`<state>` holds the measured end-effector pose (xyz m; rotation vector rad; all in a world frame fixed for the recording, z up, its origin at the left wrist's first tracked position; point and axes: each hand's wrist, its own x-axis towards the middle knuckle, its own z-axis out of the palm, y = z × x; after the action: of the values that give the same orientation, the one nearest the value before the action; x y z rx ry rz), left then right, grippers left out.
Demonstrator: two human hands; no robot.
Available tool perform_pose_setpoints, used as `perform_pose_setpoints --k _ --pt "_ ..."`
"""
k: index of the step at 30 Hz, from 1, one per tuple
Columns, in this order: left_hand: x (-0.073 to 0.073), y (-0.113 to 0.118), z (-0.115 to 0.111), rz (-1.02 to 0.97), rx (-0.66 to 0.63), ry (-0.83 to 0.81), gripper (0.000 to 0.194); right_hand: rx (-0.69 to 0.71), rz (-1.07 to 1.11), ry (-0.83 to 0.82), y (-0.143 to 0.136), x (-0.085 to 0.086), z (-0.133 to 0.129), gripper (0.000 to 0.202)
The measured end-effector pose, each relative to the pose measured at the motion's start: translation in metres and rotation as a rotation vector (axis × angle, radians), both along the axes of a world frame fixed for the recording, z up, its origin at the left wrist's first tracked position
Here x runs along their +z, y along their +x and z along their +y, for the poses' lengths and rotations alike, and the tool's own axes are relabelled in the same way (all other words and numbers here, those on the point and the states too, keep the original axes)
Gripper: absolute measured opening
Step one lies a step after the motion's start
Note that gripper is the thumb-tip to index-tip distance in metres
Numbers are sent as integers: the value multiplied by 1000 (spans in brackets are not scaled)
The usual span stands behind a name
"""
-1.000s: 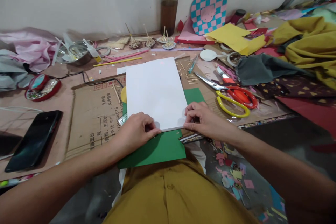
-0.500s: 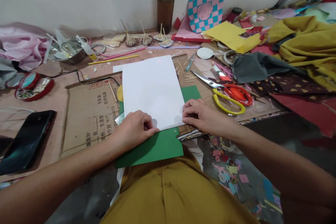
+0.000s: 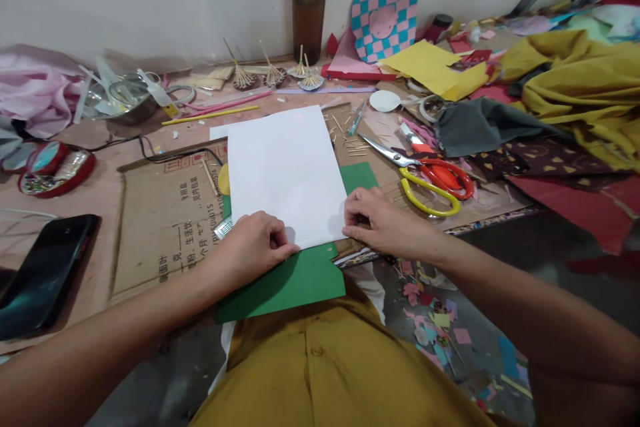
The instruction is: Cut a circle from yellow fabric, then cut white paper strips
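A white sheet of paper point(image 3: 283, 173) lies in front of me, on top of green paper point(image 3: 295, 285) that sticks out below it and at its right side. My left hand point(image 3: 255, 243) is closed at the sheet's near left edge, thumb and fingers pinching it. At the near right corner, my right hand point(image 3: 367, 220) pinches the same sheet with curled fingers. Both papers rest over a flattened cardboard piece point(image 3: 145, 227) with printed characters. Scissors point(image 3: 420, 177) with one red and one yellow handle lie on the cardboard to the right of my right hand.
A black phone point(image 3: 47, 273) and a red tin point(image 3: 60, 173) are at left. Behind stand a metal bowl point(image 3: 133, 110), a bottle point(image 3: 310, 10) and a checkered bag shape point(image 3: 385, 17). Small sticks point(image 3: 356, 145) lie beside the sheet. Cloth point(image 3: 575, 80) is heaped at right; paper scraps litter the floor.
The whole view has shifted slightly, so things appear a little further left. Both hands keep their pinch on the white sheet, with no clear movement against it.
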<state>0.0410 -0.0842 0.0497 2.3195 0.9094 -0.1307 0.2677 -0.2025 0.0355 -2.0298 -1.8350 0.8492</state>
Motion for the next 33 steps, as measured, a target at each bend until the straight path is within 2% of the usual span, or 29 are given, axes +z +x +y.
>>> perform_pose_setpoints --k 10,13,15,17,20,23,28,33 --pt "-1 2 2 86 -39 10 26 -7 -41 -20 -5 0 1 13" --pt "-1 0 -3 71 -94 130 16 -16 -37 -25 -4 1 1 11" --pt "-4 -4 -8 -11 -184 258 6 -1 -24 -13 -2 1 1 10" --pt "-6 -7 -11 -99 -312 359 25 26 -9 2 2 0 2 10" --pt "-8 -11 -12 -125 -493 408 50 65 28 2 9 0 2 12" --pt "-5 -9 -12 -80 -574 437 53 87 69 -2 15 -2 3 11" --pt "1 -3 -17 -10 -619 495 57 117 113 24 21 -4 2 6" --pt "0 1 -18 57 -663 516 59 126 192 76 24 -4 0 9"
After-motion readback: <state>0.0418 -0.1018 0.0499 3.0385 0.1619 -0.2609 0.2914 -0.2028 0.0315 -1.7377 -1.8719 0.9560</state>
